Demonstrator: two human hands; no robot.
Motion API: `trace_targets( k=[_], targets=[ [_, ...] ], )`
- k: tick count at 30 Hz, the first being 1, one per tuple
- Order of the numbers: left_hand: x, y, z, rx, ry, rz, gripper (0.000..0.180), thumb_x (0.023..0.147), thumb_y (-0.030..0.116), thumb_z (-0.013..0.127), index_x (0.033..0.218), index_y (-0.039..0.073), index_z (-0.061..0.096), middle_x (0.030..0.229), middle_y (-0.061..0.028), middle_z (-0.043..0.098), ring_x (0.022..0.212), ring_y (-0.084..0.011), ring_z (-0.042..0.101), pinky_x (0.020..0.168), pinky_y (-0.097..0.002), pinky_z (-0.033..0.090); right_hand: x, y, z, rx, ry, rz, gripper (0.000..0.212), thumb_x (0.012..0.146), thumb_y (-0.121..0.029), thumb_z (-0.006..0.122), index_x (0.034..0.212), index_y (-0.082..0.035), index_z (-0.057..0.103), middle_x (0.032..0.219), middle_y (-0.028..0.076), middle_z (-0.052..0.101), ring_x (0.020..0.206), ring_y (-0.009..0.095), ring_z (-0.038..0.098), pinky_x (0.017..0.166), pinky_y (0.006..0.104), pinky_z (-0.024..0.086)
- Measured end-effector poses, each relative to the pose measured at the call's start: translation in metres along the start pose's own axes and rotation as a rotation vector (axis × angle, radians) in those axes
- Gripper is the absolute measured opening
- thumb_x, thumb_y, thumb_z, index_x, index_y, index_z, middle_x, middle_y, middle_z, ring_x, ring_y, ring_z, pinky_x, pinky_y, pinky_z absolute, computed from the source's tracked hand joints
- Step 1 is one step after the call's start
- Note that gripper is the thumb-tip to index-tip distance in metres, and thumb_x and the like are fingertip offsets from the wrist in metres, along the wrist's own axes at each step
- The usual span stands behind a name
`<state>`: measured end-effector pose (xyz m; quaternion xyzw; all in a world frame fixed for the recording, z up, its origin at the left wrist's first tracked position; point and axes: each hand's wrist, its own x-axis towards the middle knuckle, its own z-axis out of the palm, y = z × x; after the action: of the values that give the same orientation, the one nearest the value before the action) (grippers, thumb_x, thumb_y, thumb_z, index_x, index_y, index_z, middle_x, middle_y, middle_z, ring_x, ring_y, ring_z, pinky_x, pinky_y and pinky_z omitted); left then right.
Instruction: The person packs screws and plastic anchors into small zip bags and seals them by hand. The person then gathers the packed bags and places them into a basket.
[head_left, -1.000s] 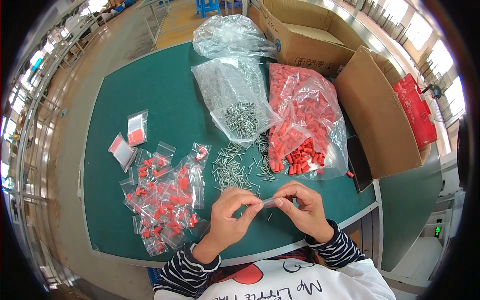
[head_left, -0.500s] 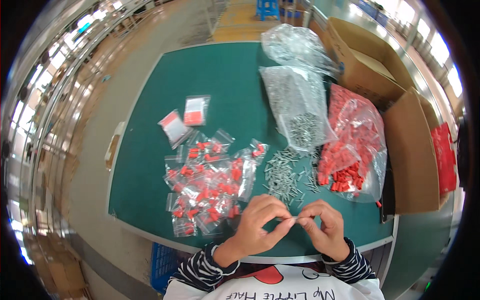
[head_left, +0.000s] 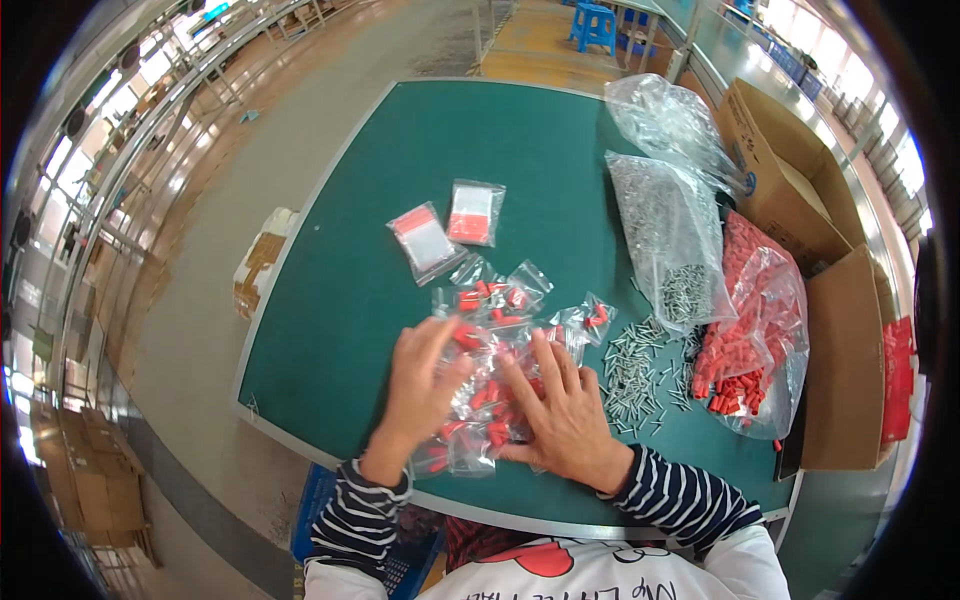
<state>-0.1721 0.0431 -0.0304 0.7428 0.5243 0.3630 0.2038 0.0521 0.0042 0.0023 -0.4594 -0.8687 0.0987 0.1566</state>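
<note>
A pile of small clear zip bags (head_left: 488,405) with red sleeve-like pieces inside lies on the green table, and both hands are on it. My left hand (head_left: 408,388) is at the pile's left side, thumb and fingers apart and somewhat blurred. On the right side of the pile rests my right hand (head_left: 570,415), palm down with fingers spread over the bags. Right of it is a loose heap of small silvery screw-like pins (head_left: 632,378). Two flat packs, one red and white pack (head_left: 425,243) and a similar pack (head_left: 476,212), lie beyond the pile.
A large clear bag of silvery pins (head_left: 655,225) and a bag of red pieces (head_left: 750,310) lie at the right. Beyond stands crumpled clear plastic (head_left: 670,120). Open cardboard boxes (head_left: 845,360) line the right edge. A blue stool (head_left: 594,27) stands on the floor behind.
Both hands have parted from a pinch on a small thin piece near the front edge and moved left onto the bag pile. The view has shifted, so the table appears farther right.
</note>
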Motion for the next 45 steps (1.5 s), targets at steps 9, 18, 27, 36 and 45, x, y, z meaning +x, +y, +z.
trace_targets(
  k=[9,18,27,36,45],
  targets=[
    [0.019,0.053,0.047,-0.369,0.267,-0.335,0.032,0.096,0.025,0.059,0.111,-0.002,0.066,0.103,-0.0163,0.069,0.1,-0.0299,0.064,0.086,-0.0403,0.049,0.058,0.02,0.018,0.186,0.245,-0.044,0.08,0.065,0.007,0.066,0.141,-0.005,0.045,0.128,0.023,0.049,0.107,0.041,0.056,0.082,0.0422,0.055],
    [0.014,0.081,-0.036,-0.808,0.513,-0.242,0.027,0.095,0.019,0.064,0.107,-0.005,0.065,0.089,-0.0097,0.066,0.075,-0.012,0.058,0.066,-0.0276,0.048,0.093,-0.052,-0.033,0.255,0.423,-0.281,0.076,0.061,0.012,0.066,0.134,-0.006,0.051,0.122,0.022,0.052,0.103,0.041,0.059,0.079,0.0412,0.056],
    [-0.214,0.03,-0.109,-0.432,0.797,-0.681,0.037,0.101,0.02,0.052,0.127,-0.006,0.057,0.12,-0.013,0.063,0.11,-0.0205,0.06,0.094,-0.0314,0.047,0.051,-0.194,0.034,0.247,0.047,-0.593,0.058,0.074,-0.017,0.07,0.128,-0.005,0.054,0.128,0.023,0.05,0.105,0.032,0.058,0.072,0.0358,0.055],
    [-0.249,0.014,-0.109,0.064,0.922,-0.807,0.044,0.097,0.017,0.06,0.135,-0.002,0.05,0.132,-0.0159,0.057,0.122,-0.0244,0.054,0.105,-0.0361,0.04,0.031,-0.055,-0.014,0.329,0.125,-0.271,0.046,0.073,0.002,0.077,0.117,0.0,0.062,0.118,0.016,0.061,0.101,0.034,0.063,0.082,0.0388,0.053],
    [-0.102,0.06,0.007,0.356,-0.163,-0.03,0.123,0.064,0.073,0.073,0.152,0.003,0.024,0.156,-0.0265,0.021,0.144,-0.0464,0.021,0.115,-0.0607,0.014,-0.058,0.003,-0.02,0.391,-0.009,0.059,0.043,0.076,-0.008,0.077,0.116,-0.004,0.062,0.112,0.016,0.06,0.092,0.034,0.064,0.075,0.0398,0.055]
  ],
)
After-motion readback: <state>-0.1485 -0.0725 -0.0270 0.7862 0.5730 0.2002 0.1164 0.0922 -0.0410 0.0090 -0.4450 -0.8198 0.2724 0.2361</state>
